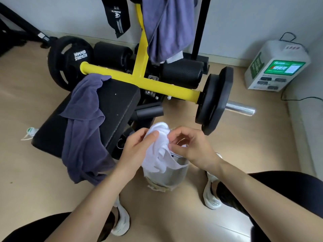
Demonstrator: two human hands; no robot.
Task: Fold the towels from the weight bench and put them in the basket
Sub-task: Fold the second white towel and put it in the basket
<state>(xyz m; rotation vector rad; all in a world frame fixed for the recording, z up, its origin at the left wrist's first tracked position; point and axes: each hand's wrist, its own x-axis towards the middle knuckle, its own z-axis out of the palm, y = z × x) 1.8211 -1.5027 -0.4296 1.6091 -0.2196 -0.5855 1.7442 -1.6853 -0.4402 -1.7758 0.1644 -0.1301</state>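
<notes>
The weight bench [111, 109] fills the upper and middle left of the frame, its black padded tabletop crossed by a yellow frame bar. We see one purple-grey towel [83, 130] draped in loose folds over the pad's left edge and hanging down toward the floor, and a second purple towel [166, 27] hanging from the upright at top centre. Neither is folded yet.

At lower centre the basket [164, 177] stands on the floor between the person's shoes, pale-walled, its rim partly hidden. Directly above it we hold a white towel [160, 151], crumpled and bunched, with soft thick folds and one tail dropping into the basket's mouth.

The left hand [136, 151] grips the bunch from the left, thumb pressed on top. The right hand [192, 145] pinches an edge of the cloth with curled fingers [174, 137].

We judge the step in hand to be finding the towel's corners. To do it well, we should trace one hem with the right fingers, draw the hands apart until the cloth hangs flat, and lift the trailing tail clear of the basket before folding.
</notes>
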